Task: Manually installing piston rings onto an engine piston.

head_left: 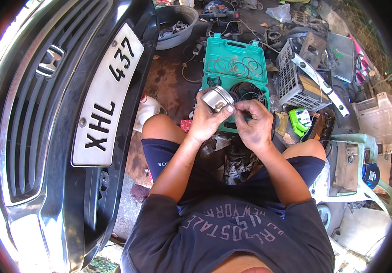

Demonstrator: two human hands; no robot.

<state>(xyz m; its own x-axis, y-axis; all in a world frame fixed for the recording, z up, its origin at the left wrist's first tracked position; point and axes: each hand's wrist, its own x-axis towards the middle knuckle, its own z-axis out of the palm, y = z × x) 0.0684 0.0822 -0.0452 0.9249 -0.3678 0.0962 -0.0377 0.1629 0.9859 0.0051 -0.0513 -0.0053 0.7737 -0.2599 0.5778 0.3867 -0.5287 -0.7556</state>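
In front of my lap, my left hand [205, 120] is wrapped round a shiny metal piston [216, 99], which is tilted, with its grooved ring end toward the upper right. The left thumb presses on its side near those grooves. Right beside it, my right hand [255, 125] has dark, greasy fingers pinched together at the piston's edge. Whatever sits between those fingertips is too small to make out. Beyond both hands lies an open green plastic case [234, 45], with several thin metal rings [237, 67] in its lid and more dark rings [247, 91] in its base, partly hidden by my hands.
A black car front with a grille [59, 91] rises close on the left. A grey basin [180, 34] holds metal parts at the back. To the right are a grey plastic crate [289, 77], a metal spirit level [318, 84], a bright green package [299, 122] and a pale green chair [364, 145].
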